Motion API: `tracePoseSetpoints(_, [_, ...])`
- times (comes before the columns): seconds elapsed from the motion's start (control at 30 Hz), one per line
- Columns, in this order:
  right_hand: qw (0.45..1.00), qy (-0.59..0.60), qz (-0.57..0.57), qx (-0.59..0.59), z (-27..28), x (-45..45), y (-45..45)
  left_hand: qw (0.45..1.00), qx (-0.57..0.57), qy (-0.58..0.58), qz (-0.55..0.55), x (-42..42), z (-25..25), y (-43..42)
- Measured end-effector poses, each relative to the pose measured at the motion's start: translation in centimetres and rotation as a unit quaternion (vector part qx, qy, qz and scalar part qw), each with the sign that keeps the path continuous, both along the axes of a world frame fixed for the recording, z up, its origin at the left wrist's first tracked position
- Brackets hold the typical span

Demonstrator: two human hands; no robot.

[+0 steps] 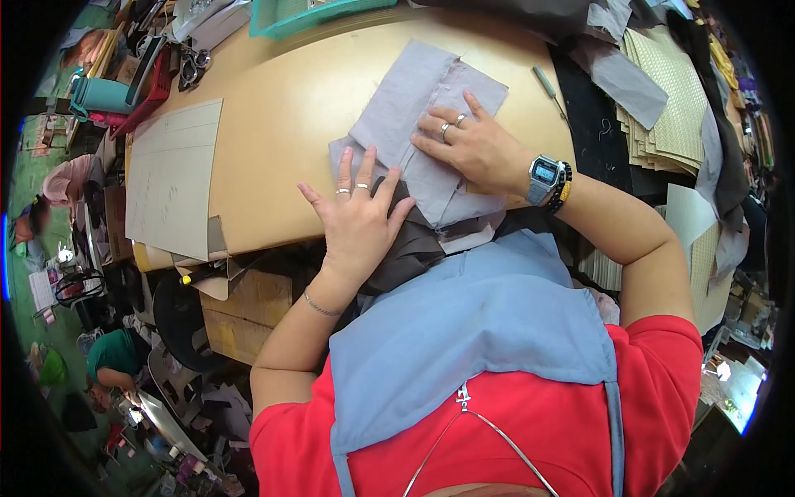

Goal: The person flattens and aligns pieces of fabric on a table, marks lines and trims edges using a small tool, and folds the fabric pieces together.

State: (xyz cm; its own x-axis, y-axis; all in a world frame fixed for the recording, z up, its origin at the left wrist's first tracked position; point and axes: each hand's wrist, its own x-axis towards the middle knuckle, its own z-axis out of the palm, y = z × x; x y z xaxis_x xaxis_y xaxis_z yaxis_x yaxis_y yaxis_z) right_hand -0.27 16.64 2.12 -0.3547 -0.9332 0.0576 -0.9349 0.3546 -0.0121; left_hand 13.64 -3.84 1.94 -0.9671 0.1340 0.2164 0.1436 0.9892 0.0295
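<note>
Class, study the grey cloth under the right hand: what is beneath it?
The tabletop shows around the grey cloth, and dark fabric peeks out by its near edge. Whatever lies under its middle, below the right hand, is covered and cannot be seen.

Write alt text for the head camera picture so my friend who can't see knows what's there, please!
A person's right hand lies on grey cloth on a table, with the left hand spread at the cloth's left edge. A thin tool lies to the right, card to the left. The person wears a red shirt and blue apron.
</note>
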Motion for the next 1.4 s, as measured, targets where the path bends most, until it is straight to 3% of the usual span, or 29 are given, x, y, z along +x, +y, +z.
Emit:
tracePoseSetpoints(0.13, [0.998,-0.026,-0.008,0.048,0.5,0.6,-0.5,1.0,-0.008,-0.012,0.006,0.0,-0.1,0.1])
tracePoseSetpoints(0.43, [0.999,0.006,-0.004,0.031,-0.4,1.9,-0.6,1.0,-0.011,-0.011,0.004,0.0,0.1,0.0])
tracePoseSetpoints(0.9, [0.988,-0.031,-0.148,-0.022,0.1,-1.7,1.0,0.999,0.024,-0.029,0.008,0.1,-0.4,0.2])
tracePoseSetpoints(1.07, [0.978,-0.01,-0.207,-0.008,-0.1,-4.0,0.8,0.998,0.055,0.007,0.014,0.3,-1.4,0.1])
tracePoseSetpoints(1.27, [0.961,0.106,-0.255,0.024,-0.7,-6.3,1.8,0.995,0.093,0.034,0.012,0.3,-2.4,0.3])
tracePoseSetpoints(1.4, [0.993,-0.017,-0.112,-0.016,-0.3,-0.9,0.2,0.996,0.088,0.033,0.006,0.2,-2.6,0.1])
